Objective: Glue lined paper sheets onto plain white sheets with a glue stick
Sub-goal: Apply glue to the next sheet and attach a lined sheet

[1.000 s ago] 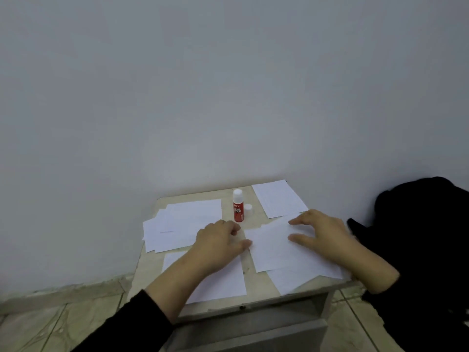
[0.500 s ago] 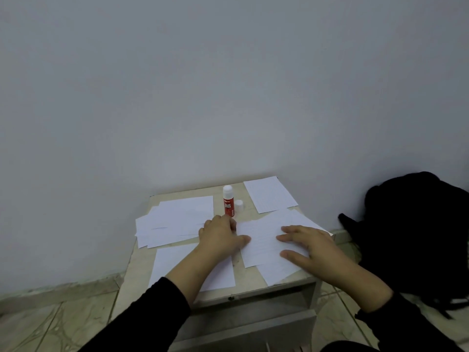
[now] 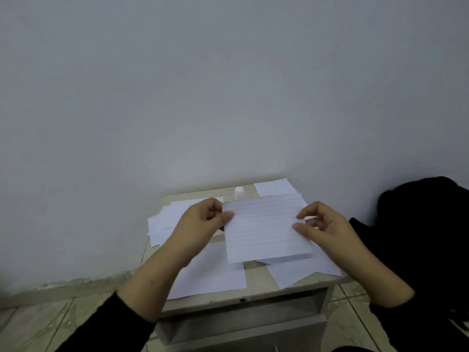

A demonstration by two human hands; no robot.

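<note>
Left hand point(image 3: 203, 222) pinches left edge of white lined paper sheet point(image 3: 266, 227); right hand point(image 3: 321, 224) pinches its right edge; sheet held raised above small beige wooden table point(image 3: 256, 278); plain white sheets point(image 3: 210, 275) lie on tabletop beneath; white cap of glue stick point(image 3: 239, 192) shows behind sheet's top edge; black bag point(image 3: 426, 224) at right.

Small beige table point(image 3: 256, 278) w/ loose white sheets point(image 3: 210, 273), paper stack point(image 3: 162, 222) far-left, white cap point(image 3: 239, 191) at back.
</note>
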